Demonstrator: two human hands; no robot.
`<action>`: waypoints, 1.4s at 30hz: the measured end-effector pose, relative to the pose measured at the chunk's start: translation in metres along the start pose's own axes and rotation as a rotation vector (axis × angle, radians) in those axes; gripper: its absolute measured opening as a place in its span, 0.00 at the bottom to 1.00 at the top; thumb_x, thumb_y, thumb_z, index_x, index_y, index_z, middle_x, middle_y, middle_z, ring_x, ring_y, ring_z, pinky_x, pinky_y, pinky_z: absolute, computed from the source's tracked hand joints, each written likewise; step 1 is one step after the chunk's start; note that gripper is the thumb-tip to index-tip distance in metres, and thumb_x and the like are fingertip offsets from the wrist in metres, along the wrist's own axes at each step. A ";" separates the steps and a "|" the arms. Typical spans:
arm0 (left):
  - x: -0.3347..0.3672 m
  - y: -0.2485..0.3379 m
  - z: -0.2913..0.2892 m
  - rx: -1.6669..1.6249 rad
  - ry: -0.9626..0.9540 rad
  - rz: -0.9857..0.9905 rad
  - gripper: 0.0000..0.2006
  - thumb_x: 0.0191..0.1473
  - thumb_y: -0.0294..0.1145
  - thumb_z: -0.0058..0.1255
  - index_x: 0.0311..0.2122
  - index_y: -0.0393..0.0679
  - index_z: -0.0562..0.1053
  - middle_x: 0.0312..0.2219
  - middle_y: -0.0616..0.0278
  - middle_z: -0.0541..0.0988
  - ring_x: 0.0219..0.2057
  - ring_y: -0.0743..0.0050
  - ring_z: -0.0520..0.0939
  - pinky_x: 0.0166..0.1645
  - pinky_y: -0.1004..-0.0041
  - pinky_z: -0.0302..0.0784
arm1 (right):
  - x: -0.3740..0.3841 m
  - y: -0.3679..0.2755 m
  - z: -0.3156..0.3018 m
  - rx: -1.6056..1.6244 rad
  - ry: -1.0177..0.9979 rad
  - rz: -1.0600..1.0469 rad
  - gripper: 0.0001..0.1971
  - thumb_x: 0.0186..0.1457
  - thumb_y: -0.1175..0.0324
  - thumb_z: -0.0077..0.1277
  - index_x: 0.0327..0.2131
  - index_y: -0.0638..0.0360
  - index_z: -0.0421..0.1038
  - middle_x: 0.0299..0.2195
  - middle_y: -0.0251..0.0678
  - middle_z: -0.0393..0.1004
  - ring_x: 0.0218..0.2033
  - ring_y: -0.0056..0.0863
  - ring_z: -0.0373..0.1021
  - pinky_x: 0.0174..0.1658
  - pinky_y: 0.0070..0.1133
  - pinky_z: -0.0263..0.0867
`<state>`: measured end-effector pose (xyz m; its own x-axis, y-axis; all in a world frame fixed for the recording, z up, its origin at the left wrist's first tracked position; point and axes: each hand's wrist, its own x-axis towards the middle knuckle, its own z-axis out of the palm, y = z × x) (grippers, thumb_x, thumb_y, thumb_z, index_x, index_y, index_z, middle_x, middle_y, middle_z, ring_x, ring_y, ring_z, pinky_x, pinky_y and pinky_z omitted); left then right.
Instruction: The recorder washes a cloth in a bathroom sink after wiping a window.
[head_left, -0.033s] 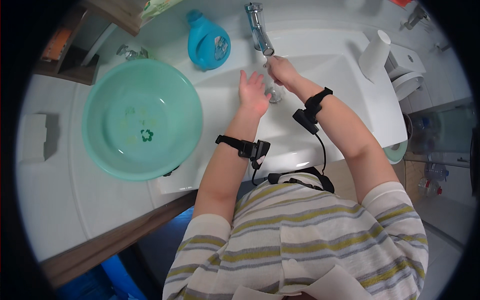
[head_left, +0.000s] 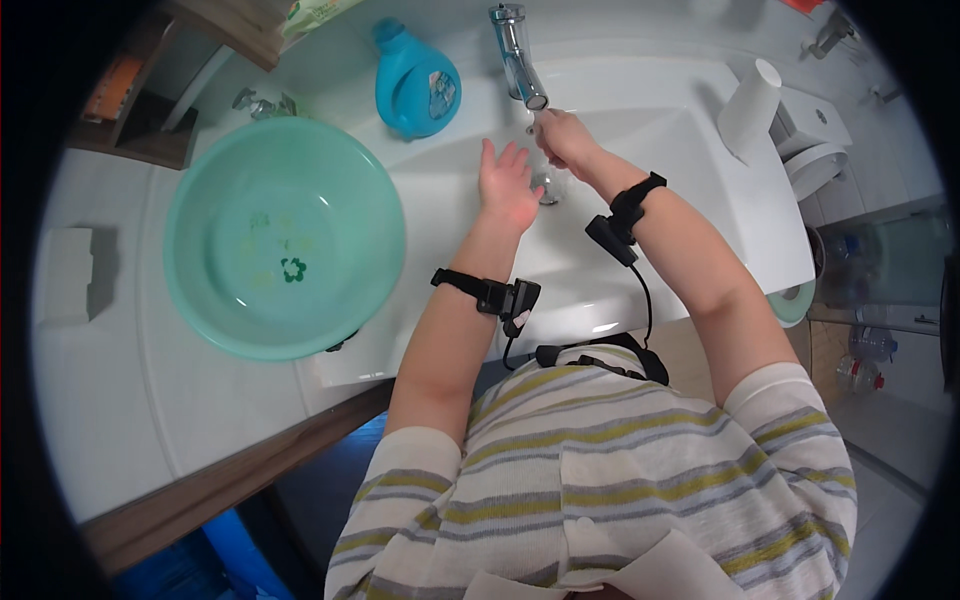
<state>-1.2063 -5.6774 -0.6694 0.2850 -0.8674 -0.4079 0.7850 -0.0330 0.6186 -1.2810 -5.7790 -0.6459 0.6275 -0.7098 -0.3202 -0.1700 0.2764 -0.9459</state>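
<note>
My left hand (head_left: 508, 185) is open over the white sink (head_left: 665, 165), palm up with the fingers spread, and holds nothing. Just below the spout of the chrome tap (head_left: 517, 60), my right hand (head_left: 567, 140) is closed, its fingers curled in. Whatever it may hold is hidden. Between and below my hands, the shiny drain (head_left: 548, 187) shows at the bottom of the sink, with a clear, glassy patch around it that looks like water.
A mint-green basin (head_left: 285, 330) stands on the counter to the left. Behind it is a blue handled bottle (head_left: 417, 90). At the sink's right edge stands a white cylinder (head_left: 750, 108). A white block-shaped object (head_left: 68, 275) lies far left.
</note>
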 end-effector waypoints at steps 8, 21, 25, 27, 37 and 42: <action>0.011 0.001 0.012 -0.093 -0.029 -0.040 0.30 0.52 0.56 0.26 0.53 0.43 0.51 0.53 0.55 0.53 0.56 0.60 0.48 0.56 0.53 0.42 | -0.010 0.004 -0.001 0.024 -0.134 -0.117 0.17 0.53 0.58 0.35 0.41 0.58 0.64 0.31 0.33 0.66 0.30 0.22 0.62 0.33 0.20 0.58; 0.025 0.012 0.008 0.004 0.080 0.018 0.17 0.57 0.42 0.27 0.46 0.44 0.61 0.43 0.57 0.66 0.47 0.60 0.64 0.53 0.57 0.57 | -0.002 0.030 -0.048 -0.175 0.192 -0.322 0.11 0.49 0.68 0.47 0.35 0.63 0.70 0.30 0.36 0.72 0.29 0.22 0.69 0.34 0.19 0.64; 0.028 0.017 -0.006 -0.009 0.128 0.009 0.18 0.57 0.43 0.26 0.48 0.45 0.60 0.44 0.58 0.65 0.49 0.61 0.62 0.53 0.56 0.56 | -0.010 0.015 -0.047 0.077 0.219 -0.155 0.10 0.51 0.68 0.42 0.38 0.60 0.66 0.31 0.34 0.71 0.32 0.22 0.68 0.37 0.21 0.62; 0.029 0.015 -0.007 0.013 0.137 0.025 0.18 0.57 0.44 0.26 0.47 0.45 0.60 0.44 0.57 0.65 0.48 0.61 0.63 0.53 0.56 0.56 | -0.011 0.013 -0.043 0.285 0.159 -0.089 0.09 0.53 0.69 0.37 0.39 0.57 0.61 0.31 0.32 0.68 0.34 0.22 0.65 0.39 0.23 0.60; 0.039 -0.006 0.001 -0.063 0.041 0.017 0.16 0.56 0.44 0.29 0.41 0.45 0.63 0.41 0.58 0.68 0.42 0.64 0.70 0.47 0.64 0.66 | -0.016 0.029 0.024 0.510 -0.007 -0.078 0.10 0.52 0.70 0.35 0.37 0.59 0.63 0.30 0.35 0.64 0.36 0.24 0.63 0.38 0.21 0.62; 0.028 -0.013 0.016 -0.131 -0.191 -0.088 0.13 0.55 0.34 0.29 0.42 0.41 0.62 0.38 0.59 0.69 0.41 0.66 0.71 0.46 0.67 0.67 | -0.010 0.025 0.011 -0.665 0.340 -0.691 0.12 0.49 0.63 0.42 0.34 0.59 0.67 0.34 0.41 0.67 0.36 0.34 0.64 0.37 0.25 0.60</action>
<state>-1.2173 -5.7088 -0.6783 0.1131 -0.9426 -0.3143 0.8701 -0.0587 0.4894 -1.2837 -5.7577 -0.6657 0.5163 -0.7532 0.4076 -0.3050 -0.6065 -0.7343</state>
